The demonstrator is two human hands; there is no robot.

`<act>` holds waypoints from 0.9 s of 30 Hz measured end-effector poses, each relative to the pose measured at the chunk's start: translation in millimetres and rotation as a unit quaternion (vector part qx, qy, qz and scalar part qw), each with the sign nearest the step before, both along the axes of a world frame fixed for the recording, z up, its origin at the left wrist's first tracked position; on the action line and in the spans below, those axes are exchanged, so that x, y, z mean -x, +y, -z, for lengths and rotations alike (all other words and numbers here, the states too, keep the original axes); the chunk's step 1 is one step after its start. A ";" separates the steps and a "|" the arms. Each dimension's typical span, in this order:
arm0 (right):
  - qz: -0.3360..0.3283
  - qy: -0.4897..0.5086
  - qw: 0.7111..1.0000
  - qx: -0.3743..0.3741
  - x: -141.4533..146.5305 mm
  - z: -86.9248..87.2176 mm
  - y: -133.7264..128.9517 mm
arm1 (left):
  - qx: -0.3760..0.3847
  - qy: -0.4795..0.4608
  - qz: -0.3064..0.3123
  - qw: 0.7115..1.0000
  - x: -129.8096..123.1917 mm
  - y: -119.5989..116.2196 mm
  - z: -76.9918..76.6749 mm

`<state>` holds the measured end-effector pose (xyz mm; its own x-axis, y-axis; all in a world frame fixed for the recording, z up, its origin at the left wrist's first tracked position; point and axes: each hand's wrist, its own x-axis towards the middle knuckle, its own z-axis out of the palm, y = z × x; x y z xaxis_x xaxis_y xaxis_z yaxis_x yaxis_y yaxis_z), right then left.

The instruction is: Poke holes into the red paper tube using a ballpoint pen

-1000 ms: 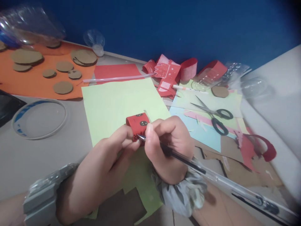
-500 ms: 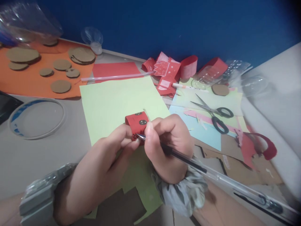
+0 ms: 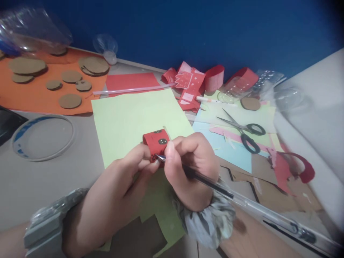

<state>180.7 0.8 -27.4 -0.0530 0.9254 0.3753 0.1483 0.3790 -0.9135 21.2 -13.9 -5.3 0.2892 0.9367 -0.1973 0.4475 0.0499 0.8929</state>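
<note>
Between the thumb and fingers of my left hand [image 3: 126, 172] is a small red paper roll [image 3: 153, 139] with black eyes drawn near its top and dark marks on its lower part. My right hand [image 3: 192, 168] is closed around a clear-barrelled pen [image 3: 212, 184]. The pen's metal tip touches or nearly touches the marked area of the roll, low on its front. Both hands are over a light green paper sheet [image 3: 134, 111], whose lower part is cut away in steps.
Scissors [image 3: 242, 129] lie on coloured sheets at the right, by red paper scraps [image 3: 286, 172]. Cardboard discs [image 3: 70, 101] rest on orange paper [image 3: 88, 96] at the left, above a tape ring [image 3: 72, 132]. Red paper loops [image 3: 215, 78] and plastic bottle pieces [image 3: 106, 46] stand along the blue wall.
The view has shifted very slightly. Both hands keep their grips, and the pen tip has moved a tiny bit across the red roll.
</note>
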 end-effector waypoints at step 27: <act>-0.008 0.000 0.999 0.047 5.1 -6.1 3.2 | -0.011 0.011 -0.005 1.000 0.2 -1.9 9.9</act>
<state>175.5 4.0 -21.4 -0.0684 0.9553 0.2875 0.1428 0.2946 -0.9449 21.0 -15.7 -15.2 0.2750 0.9440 -0.1823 0.4657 0.0351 0.8842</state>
